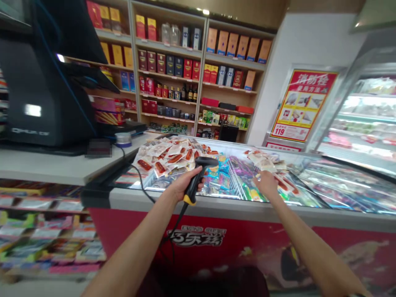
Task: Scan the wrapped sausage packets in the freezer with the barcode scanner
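My left hand (185, 185) is closed round the handle of a black and yellow barcode scanner (194, 181), whose head points right over the chest freezer (133, 199). The scanner's cable hangs down in front of the freezer. Behind and left of this hand, a heap of clear vacuum packs of reddish-brown sausage-like food (168, 154) lies on the freezer's glass top. My right hand (267, 183) is at the near edge of a smaller pile of such packs (266, 161). Blur hides its fingers, so I cannot make out whether it grips a pack.
A counter (58, 165) with a dark checkout terminal (46, 90) and a small round tub (123, 139) stands at left. Snack racks (49, 231) are below it. Shelves of boxed goods (173, 64) line the back wall. A lit display fridge (365, 119) stands at right.
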`<state>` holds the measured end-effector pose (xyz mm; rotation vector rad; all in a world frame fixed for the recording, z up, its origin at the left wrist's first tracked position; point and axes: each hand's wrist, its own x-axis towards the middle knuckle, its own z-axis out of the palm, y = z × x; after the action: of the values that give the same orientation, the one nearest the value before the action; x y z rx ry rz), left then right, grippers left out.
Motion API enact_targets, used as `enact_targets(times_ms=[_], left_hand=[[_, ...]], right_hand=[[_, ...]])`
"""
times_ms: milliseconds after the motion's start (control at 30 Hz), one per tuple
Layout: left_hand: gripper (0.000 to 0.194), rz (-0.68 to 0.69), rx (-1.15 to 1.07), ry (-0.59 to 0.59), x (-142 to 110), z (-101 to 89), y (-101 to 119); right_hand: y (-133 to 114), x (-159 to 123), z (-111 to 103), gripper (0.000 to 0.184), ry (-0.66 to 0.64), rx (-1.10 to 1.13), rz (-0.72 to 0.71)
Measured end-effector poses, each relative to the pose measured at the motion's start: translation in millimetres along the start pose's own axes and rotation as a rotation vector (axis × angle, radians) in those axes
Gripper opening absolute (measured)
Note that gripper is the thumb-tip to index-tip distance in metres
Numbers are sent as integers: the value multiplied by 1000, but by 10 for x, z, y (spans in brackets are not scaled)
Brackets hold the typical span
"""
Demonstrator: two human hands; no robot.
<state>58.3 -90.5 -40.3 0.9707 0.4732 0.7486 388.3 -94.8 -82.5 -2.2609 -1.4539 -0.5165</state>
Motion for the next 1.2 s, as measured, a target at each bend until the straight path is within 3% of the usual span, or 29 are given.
enact_targets(times_ms=[133, 233, 300, 433, 667, 733, 833, 967, 1067, 1200], left_hand=[[27, -20, 29, -7, 109, 143, -67], [27, -19, 34, -10, 90, 172, -24], [28, -11, 36, 22, 36, 157, 30], [27, 43, 42, 83, -129, 47, 161], [26, 149, 31, 144, -477, -249, 371], [27, 168, 20, 154, -558, -319, 400], [26, 178, 6, 187, -633, -396, 416], [24, 179, 1, 197, -643, -426, 416], [25, 164, 9, 193, -619, -413, 418], [26, 156, 14, 180, -579, -406, 421]], right_hand=[[348, -121, -13, 47, -148, -101, 93], [256, -123, 98, 42, -87, 21, -57], [32, -86, 168, 38, -6, 134, -169], [-591, 33, 223, 32, 41, 389, -217], [-1471, 249, 254, 45, 31, 678, -288], [-1654, 282, 297, 45, 29, 767, -222], [-1861, 294, 390, 40, 20, 970, 37], [-1950, 292, 523, 26, -99, 1409, 310], [-1901, 316, 598, 15, -163, 1633, 382], [-1842, 365, 651, 14, -215, 1692, 366]])
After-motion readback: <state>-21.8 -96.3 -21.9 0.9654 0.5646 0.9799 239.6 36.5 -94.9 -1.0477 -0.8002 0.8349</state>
